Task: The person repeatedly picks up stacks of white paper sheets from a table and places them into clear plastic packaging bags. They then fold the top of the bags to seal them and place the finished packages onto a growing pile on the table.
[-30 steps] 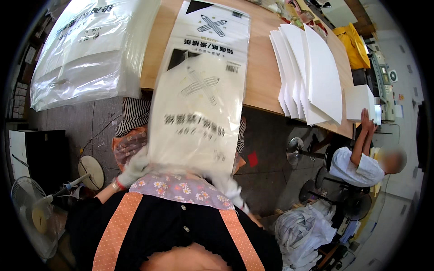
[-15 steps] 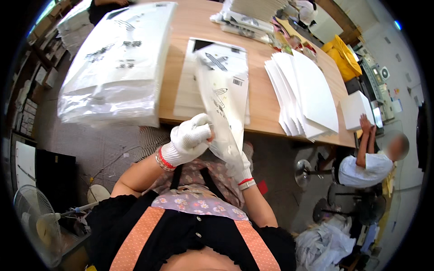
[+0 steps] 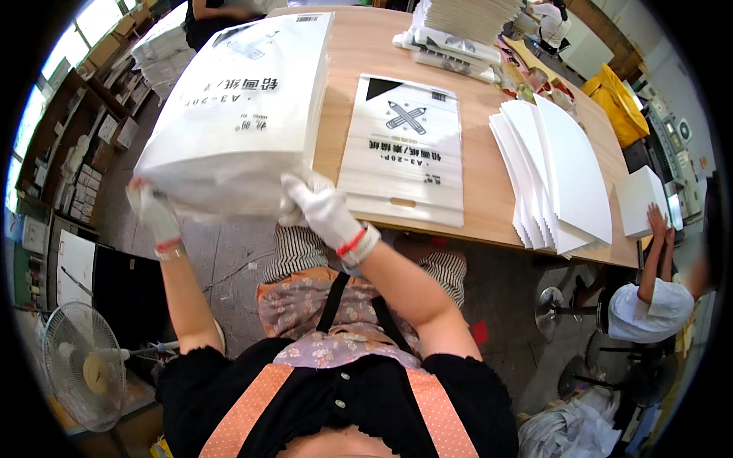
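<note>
The stack of printed plastic bags point(image 3: 240, 114) sits at the left of the table, its near end sagging past the edge; whether sheets lie inside the bags cannot be told. The gloved left hand point(image 3: 155, 217) is at its near left corner and the gloved right hand point(image 3: 313, 202) at its near right one, well apart from each other; blur hides how firmly the fingers close there. A single bag point(image 3: 405, 153) with a handle slot lies flat to the right of the stack. Farther right, curved white sheets point(image 3: 573, 168) fan out beyond a bare strip of the wooden table point(image 3: 479, 156). At the far side stands a tall white pile point(image 3: 466, 21), and past the right edge a yellow bag point(image 3: 615, 107), its contents hidden. At right, a co-worker's hands point(image 3: 658, 221) touch a white block point(image 3: 640, 200). A fan point(image 3: 84, 366) stands near left, over a grey floor point(image 3: 229, 252), with shelves point(image 3: 47, 164) farther left.
</note>
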Demonstrator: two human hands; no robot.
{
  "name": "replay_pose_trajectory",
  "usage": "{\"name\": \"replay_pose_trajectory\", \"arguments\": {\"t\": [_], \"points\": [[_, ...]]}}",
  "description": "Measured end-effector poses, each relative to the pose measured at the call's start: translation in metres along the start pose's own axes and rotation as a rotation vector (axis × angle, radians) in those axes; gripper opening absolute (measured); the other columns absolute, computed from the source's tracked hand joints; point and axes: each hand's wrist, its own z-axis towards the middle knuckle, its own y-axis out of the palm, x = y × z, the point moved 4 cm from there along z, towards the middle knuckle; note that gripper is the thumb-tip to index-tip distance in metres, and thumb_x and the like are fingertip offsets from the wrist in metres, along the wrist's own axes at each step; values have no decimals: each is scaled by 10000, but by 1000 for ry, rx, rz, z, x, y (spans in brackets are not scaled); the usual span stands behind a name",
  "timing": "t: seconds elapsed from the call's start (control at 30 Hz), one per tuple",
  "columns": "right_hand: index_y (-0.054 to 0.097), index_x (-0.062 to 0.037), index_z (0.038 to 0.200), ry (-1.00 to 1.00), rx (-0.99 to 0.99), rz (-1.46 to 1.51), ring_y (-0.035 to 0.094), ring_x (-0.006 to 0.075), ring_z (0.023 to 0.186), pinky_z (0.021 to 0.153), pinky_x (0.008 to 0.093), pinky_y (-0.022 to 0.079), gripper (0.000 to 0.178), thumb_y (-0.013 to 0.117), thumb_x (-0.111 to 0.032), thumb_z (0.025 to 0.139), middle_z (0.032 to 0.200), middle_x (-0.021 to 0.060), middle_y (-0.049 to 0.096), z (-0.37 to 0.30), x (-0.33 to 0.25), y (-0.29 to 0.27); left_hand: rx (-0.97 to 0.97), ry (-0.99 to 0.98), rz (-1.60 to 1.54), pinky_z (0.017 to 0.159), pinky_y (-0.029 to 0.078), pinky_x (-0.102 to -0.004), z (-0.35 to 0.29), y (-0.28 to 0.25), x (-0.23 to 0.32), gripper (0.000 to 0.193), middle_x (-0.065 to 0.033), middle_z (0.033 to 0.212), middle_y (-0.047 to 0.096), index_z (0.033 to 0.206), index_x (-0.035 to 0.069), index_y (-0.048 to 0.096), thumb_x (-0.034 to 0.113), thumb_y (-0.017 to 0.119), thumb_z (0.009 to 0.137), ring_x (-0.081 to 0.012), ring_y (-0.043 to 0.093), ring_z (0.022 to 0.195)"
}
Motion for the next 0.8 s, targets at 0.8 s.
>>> {"name": "replay_pose_trajectory", "arguments": {"t": [0.8], "points": [[521,-16,1159,137,497,365,589,149,804,728,301,513,360,580,-259,900,941,69,609,-75,90,-238,-1651,151,909,592,467,-299,-298,267,-198,263,-104,762,614,857,60,620,301,522,892,-196,546,612]]}}
